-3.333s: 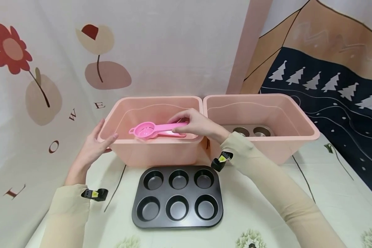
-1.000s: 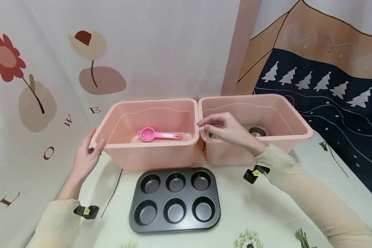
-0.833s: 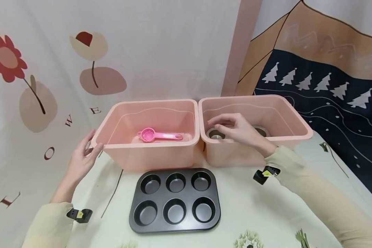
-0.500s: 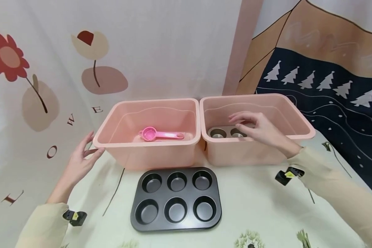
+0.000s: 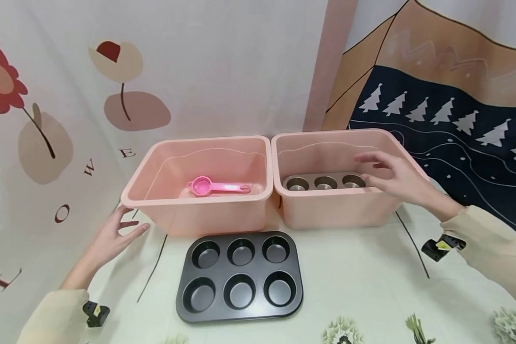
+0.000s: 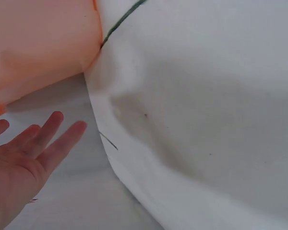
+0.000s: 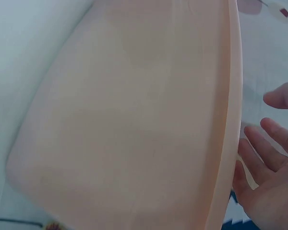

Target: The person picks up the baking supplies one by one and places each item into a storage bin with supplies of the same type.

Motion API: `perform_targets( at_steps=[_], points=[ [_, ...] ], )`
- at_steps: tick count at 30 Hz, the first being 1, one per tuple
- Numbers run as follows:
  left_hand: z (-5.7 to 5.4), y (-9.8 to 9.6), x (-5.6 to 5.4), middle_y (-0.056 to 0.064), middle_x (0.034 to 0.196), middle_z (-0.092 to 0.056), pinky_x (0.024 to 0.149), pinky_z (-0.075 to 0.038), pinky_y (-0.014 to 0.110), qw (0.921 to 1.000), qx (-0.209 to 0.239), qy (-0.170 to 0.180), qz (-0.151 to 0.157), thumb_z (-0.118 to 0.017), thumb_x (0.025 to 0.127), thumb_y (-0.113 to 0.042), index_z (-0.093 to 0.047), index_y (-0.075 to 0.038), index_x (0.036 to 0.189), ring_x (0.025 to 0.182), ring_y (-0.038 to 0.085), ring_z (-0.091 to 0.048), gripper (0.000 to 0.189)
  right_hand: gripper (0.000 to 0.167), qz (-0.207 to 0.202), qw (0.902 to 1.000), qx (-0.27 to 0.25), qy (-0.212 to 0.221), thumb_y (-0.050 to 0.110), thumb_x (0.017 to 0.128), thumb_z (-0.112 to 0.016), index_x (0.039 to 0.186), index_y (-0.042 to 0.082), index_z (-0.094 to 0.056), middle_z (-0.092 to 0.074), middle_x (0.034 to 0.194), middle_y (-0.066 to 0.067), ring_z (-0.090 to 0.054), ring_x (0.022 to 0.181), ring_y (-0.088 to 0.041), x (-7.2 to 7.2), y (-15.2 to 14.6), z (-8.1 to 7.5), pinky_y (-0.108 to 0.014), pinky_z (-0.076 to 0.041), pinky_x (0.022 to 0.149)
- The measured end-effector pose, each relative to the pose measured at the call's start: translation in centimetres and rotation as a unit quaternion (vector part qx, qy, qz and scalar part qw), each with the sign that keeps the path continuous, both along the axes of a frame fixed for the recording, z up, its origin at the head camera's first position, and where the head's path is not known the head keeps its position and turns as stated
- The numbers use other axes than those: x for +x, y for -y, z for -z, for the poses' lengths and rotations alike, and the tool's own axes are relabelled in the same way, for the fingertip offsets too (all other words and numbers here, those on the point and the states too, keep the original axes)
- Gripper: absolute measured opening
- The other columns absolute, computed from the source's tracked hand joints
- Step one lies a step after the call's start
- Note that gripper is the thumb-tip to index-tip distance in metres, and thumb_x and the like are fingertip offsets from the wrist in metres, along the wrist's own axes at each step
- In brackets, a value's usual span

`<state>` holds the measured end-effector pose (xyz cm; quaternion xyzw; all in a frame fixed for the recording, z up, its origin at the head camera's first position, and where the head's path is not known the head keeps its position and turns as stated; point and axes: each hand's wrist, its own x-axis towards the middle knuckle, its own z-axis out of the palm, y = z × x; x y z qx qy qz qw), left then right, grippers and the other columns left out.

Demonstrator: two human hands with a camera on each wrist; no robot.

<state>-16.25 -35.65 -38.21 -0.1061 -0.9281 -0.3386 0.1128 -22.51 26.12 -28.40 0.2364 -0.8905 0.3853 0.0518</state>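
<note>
My left hand (image 5: 112, 239) is just off the front left corner of the left pink bin (image 5: 198, 212), fingers spread and holding nothing. In the left wrist view its fingers lie apart below the bin. Over the right end of the right pink bin (image 5: 335, 210) hovers my right hand (image 5: 397, 179), empty, with loosely bent fingers. A pink long-handled strainer spoon (image 5: 223, 187) lies in the left bin. Inside the right bin sits a metal muffin pan (image 5: 311, 180), its three visible cups in a row and the rest hidden by the front wall.
A dark muffin pan (image 5: 240, 310) lies on the pale flowered tablecloth (image 5: 361, 267) in front of the left bin. Both bins stand side by side. Behind them hangs a printed curtain (image 5: 223, 67).
The right hand let go of the pink spoon in the left bin, then moved right across the right bin, uncovering its pan. The left hand came off the left bin's rim.
</note>
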Motion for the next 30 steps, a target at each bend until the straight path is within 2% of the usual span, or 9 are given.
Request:
perform_targets(
  at_steps=[2, 5, 8, 12, 15, 18, 21, 24, 30],
  points=[
    [0.1, 0.1, 0.2, 0.033, 0.140, -0.037, 0.066, -0.057, 0.045, 0.9998, -0.013, 0.014, -0.006, -0.069, 0.092, -0.020, -0.024, -0.004, 0.152, 0.105, 0.054, -0.054, 0.076, 0.044, 0.025, 0.9995, 0.008, 0.015, 0.011, 0.091, -0.064, 0.133, 0.005, -0.053, -0.045, 0.139, -0.015, -0.039, 0.124, -0.037, 0.2, -0.8, -0.1, -0.062, -0.033, 0.099],
    [0.3, 0.3, 0.5, 0.037, 0.137, -0.039, 0.067, -0.056, 0.051, 0.9987, -0.030, 0.037, -0.016, -0.068, 0.092, -0.025, -0.023, -0.002, 0.152, 0.104, 0.054, -0.055, 0.079, 0.050, 0.057, 0.9973, 0.031, 0.034, 0.018, 0.092, -0.065, 0.138, 0.007, -0.048, -0.033, 0.148, -0.017, -0.032, 0.128, -0.046, 0.4, -2.0, -0.3, -0.072, -0.029, 0.095],
    [0.5, 0.4, 0.9, 0.037, 0.138, -0.037, 0.073, -0.054, 0.055, 0.9983, -0.037, 0.043, -0.012, -0.068, 0.092, -0.026, -0.021, 0.001, 0.152, 0.104, 0.053, -0.056, 0.080, 0.055, 0.081, 0.9941, 0.053, 0.047, 0.023, 0.093, -0.065, 0.142, 0.010, -0.044, -0.026, 0.153, -0.019, -0.029, 0.130, -0.050, 0.5, -3.0, -0.4, -0.076, -0.028, 0.093],
    [0.7, 0.5, 1.3, 0.036, 0.141, -0.034, 0.082, -0.045, 0.065, 0.9988, -0.042, 0.025, 0.000, -0.069, 0.091, -0.022, -0.022, 0.000, 0.152, 0.102, 0.051, -0.058, 0.080, 0.060, 0.095, 0.9924, 0.060, 0.050, 0.025, 0.093, -0.065, 0.145, 0.009, -0.040, -0.025, 0.153, -0.022, -0.029, 0.129, -0.053, 0.5, -4.0, -0.2, -0.076, -0.029, 0.092],
    [0.8, 0.7, 1.7, 0.036, 0.140, -0.035, 0.083, -0.042, 0.067, 0.9988, -0.046, 0.013, 0.004, -0.070, 0.090, -0.020, -0.023, -0.001, 0.152, 0.100, 0.051, -0.059, 0.081, 0.062, 0.103, 0.9918, 0.057, 0.050, 0.027, 0.093, -0.065, 0.146, 0.009, -0.038, -0.025, 0.152, -0.023, -0.028, 0.129, -0.054, 0.4, -4.7, 0.1, -0.076, -0.030, 0.092],
    [0.8, 0.6, 2.0, 0.037, 0.136, -0.038, 0.080, -0.048, 0.060, 0.9986, -0.051, 0.007, 0.015, -0.072, 0.088, -0.017, -0.025, 0.001, 0.151, 0.098, 0.051, -0.060, 0.080, 0.063, 0.112, 0.9914, 0.051, 0.046, 0.028, 0.093, -0.065, 0.147, 0.010, -0.037, -0.024, 0.152, -0.022, -0.027, 0.130, -0.053, 0.3, -5.4, 0.4, -0.074, -0.029, 0.094],
    [0.9, 0.4, 2.5, 0.036, 0.134, -0.039, 0.070, -0.057, 0.042, 0.9983, -0.048, 0.013, 0.031, -0.073, 0.087, -0.014, -0.025, 0.003, 0.150, 0.098, 0.051, -0.059, 0.081, 0.063, 0.113, 0.9920, 0.046, 0.031, 0.027, 0.094, -0.064, 0.147, 0.007, -0.036, -0.024, 0.151, -0.024, -0.027, 0.129, -0.051, 0.3, -6.0, 0.8, -0.071, -0.028, 0.098],
    [1.1, 0.2, 3.0, 0.034, 0.132, -0.042, 0.065, -0.057, 0.026, 0.9981, -0.034, 0.032, 0.042, -0.074, 0.086, -0.012, -0.024, 0.002, 0.151, 0.100, 0.052, -0.058, 0.082, 0.063, 0.114, 0.9923, 0.047, 0.015, 0.026, 0.095, -0.062, 0.147, 0.004, -0.035, -0.023, 0.151, -0.026, -0.026, 0.131, -0.051, 0.0, -6.6, 1.2, -0.071, -0.027, 0.098],
    [1.4, -0.5, 3.8, 0.031, 0.128, -0.047, 0.067, -0.058, 0.035, 0.9967, -0.017, 0.056, 0.056, -0.074, 0.087, -0.011, -0.024, -0.002, 0.152, 0.100, 0.048, -0.060, 0.083, 0.069, 0.131, 0.9901, 0.046, 0.015, 0.029, 0.095, -0.059, 0.151, 0.003, -0.028, -0.017, 0.153, -0.026, -0.018, 0.135, -0.051, -0.2, -7.8, 2.0, -0.074, -0.024, 0.097]
  ],
)
